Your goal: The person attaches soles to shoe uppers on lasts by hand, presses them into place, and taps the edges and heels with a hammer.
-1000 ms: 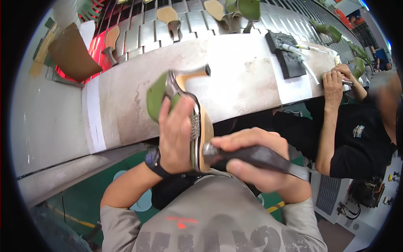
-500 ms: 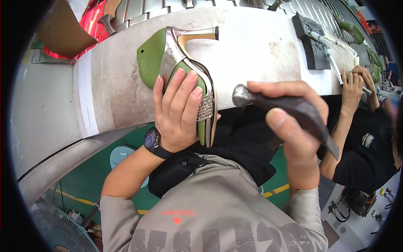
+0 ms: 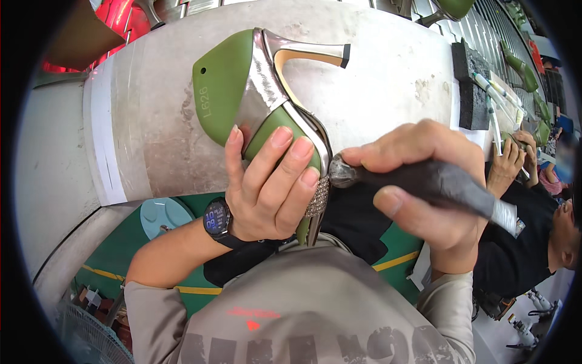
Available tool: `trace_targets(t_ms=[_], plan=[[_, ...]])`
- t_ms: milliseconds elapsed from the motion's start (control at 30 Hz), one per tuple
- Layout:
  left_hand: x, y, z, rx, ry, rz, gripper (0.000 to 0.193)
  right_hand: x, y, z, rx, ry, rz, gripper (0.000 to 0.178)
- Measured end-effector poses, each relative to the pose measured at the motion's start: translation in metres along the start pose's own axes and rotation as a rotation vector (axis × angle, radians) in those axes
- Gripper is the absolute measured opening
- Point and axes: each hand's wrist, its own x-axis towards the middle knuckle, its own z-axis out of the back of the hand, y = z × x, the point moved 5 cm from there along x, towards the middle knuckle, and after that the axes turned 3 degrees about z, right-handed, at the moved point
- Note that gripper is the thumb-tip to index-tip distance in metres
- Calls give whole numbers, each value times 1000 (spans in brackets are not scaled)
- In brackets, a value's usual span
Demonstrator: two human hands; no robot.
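Head view: near the centre of the frame, the left hand [image 3: 273, 197] grips a green-and-silver heeled shoe [image 3: 264, 82]. Right of centre, the right hand [image 3: 439, 145] clasps a dark hammer [image 3: 433, 185], its head beside the sole, contact unclear.

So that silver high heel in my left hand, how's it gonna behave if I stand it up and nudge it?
The shoe will probably feel stiff, since a solid-looking green form sits inside. Standing, it may tip easily, because the heel is tall and narrow. Its sparkly band could be fragile, as it looks made of tiny stones.
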Motion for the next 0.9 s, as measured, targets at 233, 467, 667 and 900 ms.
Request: trace_targets(t_ms=[233, 467, 667, 900], plan=[[3, -1, 2, -22, 10, 23, 39, -23, -6, -11, -129, -72, 275, 27], [1, 0, 3, -19, -6, 21, 30, -36, -4, -29, -126, -90, 325, 29], [4, -1, 2, -3, -12, 21, 30, -47, 2, -41, -152, -35, 373, 29], [4, -1, 2, -14, -13, 26, 35, -78, -18, -58, -91, 57, 189, 27]])
